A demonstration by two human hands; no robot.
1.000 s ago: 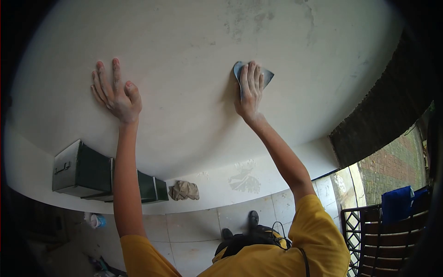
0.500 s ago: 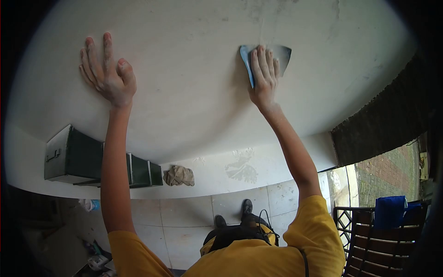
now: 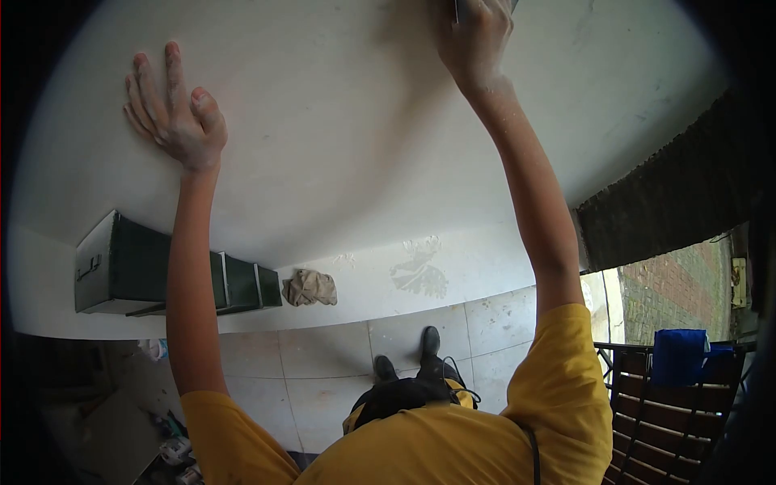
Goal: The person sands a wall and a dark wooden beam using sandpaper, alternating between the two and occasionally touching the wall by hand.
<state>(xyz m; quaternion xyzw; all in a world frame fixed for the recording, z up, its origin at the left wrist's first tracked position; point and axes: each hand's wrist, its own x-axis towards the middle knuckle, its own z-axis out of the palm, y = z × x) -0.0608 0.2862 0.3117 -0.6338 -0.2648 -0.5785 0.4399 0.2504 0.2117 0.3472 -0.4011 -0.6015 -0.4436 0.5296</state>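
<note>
Right hand point(image 3: 478, 40) higher, its blue-grey sheet point(image 3: 514, 5) mostly out of view.

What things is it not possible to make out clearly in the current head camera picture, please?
All in the head view:
- Right hand: its fingertips are cut off by the top edge.
- Sheet at this hand: mostly covered by the hand and cut by the top edge, so its outline is unclear.
- Green boxes: partly hidden behind the left forearm.
- Floor clutter at lower left: too dark and small to identify.

The dark sheet point(image 3: 461, 11), mostly hidden, lies against the pale wall point(image 3: 323, 121).
</note>
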